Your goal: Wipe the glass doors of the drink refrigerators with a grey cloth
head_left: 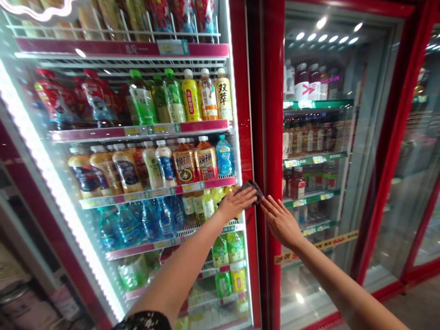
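My left hand (237, 201) presses a dark grey cloth (253, 188) flat against the right edge of the left fridge's glass door (206, 151), by its red frame (240, 91). The fingers lie stretched over the cloth. My right hand (282, 222) rests open, fingers extended, on the red frame of the neighbouring fridge door (273, 137), just right of the cloth and holding nothing.
The lit left fridge holds shelves with several bottled drinks: green, yellow and orange bottles, blue water bottles lower down. The right fridge (316, 137) has a shut glass door with reflections and bottles inside. A yellow sticker strip (319, 245) crosses its glass. A third red-framed door (422, 183) stands far right.
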Available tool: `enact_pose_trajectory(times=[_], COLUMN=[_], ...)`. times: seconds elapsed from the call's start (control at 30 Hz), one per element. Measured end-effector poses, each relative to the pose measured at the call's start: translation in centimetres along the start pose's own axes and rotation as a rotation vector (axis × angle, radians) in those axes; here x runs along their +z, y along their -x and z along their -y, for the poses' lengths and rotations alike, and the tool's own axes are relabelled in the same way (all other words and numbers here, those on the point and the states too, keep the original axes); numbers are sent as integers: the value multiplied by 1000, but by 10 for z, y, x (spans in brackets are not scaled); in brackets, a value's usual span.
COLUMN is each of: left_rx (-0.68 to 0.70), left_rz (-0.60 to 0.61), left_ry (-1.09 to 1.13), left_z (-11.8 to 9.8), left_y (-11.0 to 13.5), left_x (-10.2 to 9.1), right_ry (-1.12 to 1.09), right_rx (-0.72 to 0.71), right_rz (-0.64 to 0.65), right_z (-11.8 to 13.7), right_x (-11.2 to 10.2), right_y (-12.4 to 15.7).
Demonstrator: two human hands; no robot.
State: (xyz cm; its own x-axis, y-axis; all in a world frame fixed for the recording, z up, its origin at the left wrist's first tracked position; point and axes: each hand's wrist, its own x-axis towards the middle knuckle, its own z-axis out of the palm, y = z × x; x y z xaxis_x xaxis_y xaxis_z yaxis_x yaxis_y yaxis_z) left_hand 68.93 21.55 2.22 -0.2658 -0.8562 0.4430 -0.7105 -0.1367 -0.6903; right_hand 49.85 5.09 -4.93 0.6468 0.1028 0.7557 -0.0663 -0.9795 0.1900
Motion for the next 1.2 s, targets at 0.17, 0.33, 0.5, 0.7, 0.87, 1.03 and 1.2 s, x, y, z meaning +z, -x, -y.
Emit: enact_pose_trajectory(times=[0.17, 0.33, 0.5, 0.7, 0.87, 1.03, 1.2], left_rx=[-314, 11, 145, -397, -220, -325, -927], left_rz=[-46, 86, 136, 21, 60, 43, -149], left_ry=[-47, 87, 121, 11, 113, 98, -107], left_z=[5, -41, -29, -20, -71, -38, -37], left_y=[-40, 17, 37, 24, 57, 64, 87], left_x=[-2, 26, 28, 15, 32, 10, -7], right_ry=[-31, -43, -40, -69, -84, -111, -161], right_rx=[15, 3, -9, 33, -8, -31, -6], right_rz=[-13, -25, -34, -95, -89, -100, -121], right_z=[3, 10, 11, 12, 18, 14, 17], right_x=[-4, 1, 1, 0, 2, 0, 7], right_y=[5, 20, 21, 15, 14, 7, -1])
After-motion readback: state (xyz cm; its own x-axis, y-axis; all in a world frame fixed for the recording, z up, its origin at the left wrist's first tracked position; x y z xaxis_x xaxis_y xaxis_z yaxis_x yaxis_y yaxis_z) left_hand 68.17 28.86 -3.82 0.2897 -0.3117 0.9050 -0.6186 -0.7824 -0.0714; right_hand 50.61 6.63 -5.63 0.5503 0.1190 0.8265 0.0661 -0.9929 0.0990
